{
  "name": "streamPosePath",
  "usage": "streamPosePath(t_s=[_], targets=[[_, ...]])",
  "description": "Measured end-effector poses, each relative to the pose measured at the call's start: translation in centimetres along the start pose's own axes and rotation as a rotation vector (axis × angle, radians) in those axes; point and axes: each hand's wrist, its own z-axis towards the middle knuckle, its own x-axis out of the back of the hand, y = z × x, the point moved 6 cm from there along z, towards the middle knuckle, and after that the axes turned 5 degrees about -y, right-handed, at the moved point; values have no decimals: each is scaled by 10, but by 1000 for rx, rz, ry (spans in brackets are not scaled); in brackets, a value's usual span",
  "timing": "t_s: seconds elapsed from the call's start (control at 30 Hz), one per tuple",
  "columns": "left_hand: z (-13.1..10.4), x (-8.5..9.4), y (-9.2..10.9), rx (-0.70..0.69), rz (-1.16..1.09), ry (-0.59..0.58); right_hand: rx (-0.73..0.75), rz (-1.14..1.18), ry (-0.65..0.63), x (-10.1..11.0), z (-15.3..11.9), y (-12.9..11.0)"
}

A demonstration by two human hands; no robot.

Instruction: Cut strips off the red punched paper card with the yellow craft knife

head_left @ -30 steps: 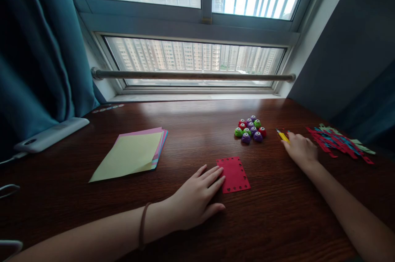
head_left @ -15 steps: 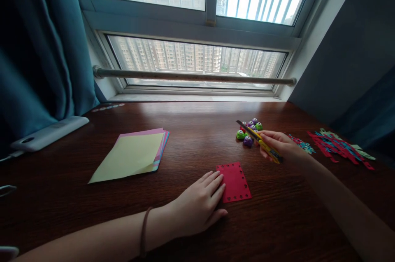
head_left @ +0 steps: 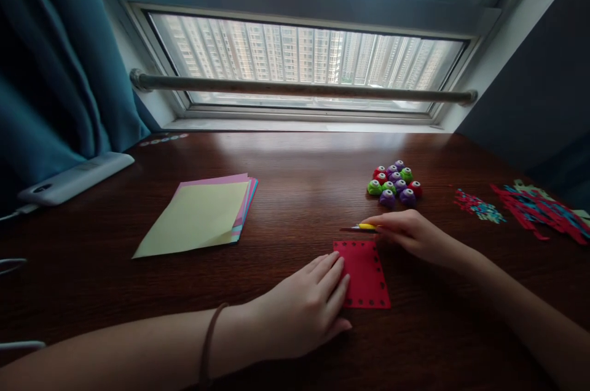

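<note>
Red paper: one sheet, roughly square, lying flat on the dark wood desk in front of the person, small punched shapes along its far, right and near edges; left edge partly hidden by fingers. Left hand: palm down, fingers extended and open, gripping nothing, their tips resting on the left part of the red paper; thumb set apart, toward the near side; one brown band at the wrist. Right hand: fingers closed on a yellow cutter just beyond the paper's far edge — blade pointing left, nearly parallel to that edge; whether the blade touches the desk cannot be told. Beyond the right hand: a close cluster of small figures in red, green and purple, each with a white eye-like spot on top. Right of these: a scatter of tiny paper bits, red and pale blue; farther right, a loose heap of paper strips in red, blue and pale green. Left of the red paper, well apart: a stack of coloured sheets, pale yellow uppermost, pink and blue showing at the edges. Far left: one white device with a white cable, beside a blue curtain. Behind the desk: a window crossed by a metal rail — tall buildings visible through the glass.
</note>
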Motion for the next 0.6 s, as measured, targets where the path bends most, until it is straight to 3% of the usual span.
streamPosePath(t_s=[0.27, 0.6], targets=[[0, 4, 1, -11, 33, 14, -25, -509, 25, -14, -3, -7], [0, 4, 2, -18, 48, 25, -4, -679, 15, -24, -2, -11]])
